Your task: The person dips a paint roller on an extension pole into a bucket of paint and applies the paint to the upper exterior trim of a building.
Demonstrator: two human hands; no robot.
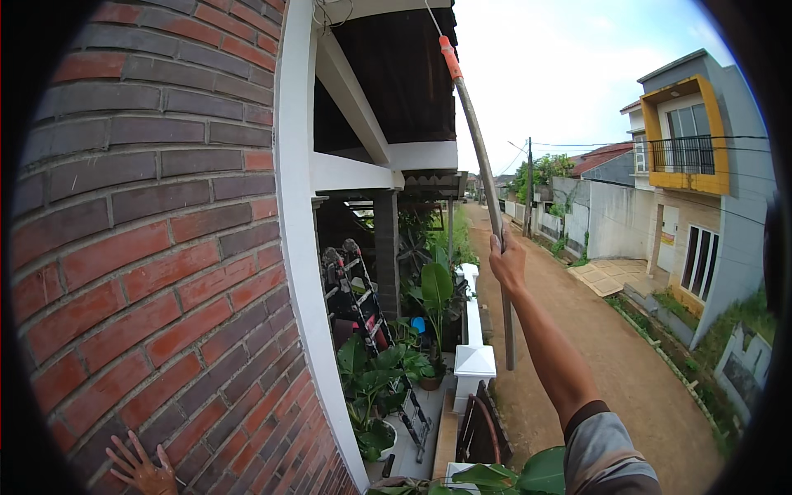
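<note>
My right hand [508,258] grips a long metal pole [486,164] partway along its length. An orange handle [450,57] is fitted on the pole's upper end, and a thin metal rod [433,18] runs from it out of the top of the view. The tool on that rod is out of sight. The pole stands nearly upright, just right of the roof edge [453,74]. At the lower left, my left hand [143,465] rests with spread fingers against the brick wall [154,260] and holds nothing.
A white post [297,185] borders the wall, and white beams [352,173] run under the roof. Below, a folding ladder [365,297] stands among potted plants [371,383]. A white fence pillar [474,365] edges the dirt road [594,371]. Overhead wires cross before a house [687,136].
</note>
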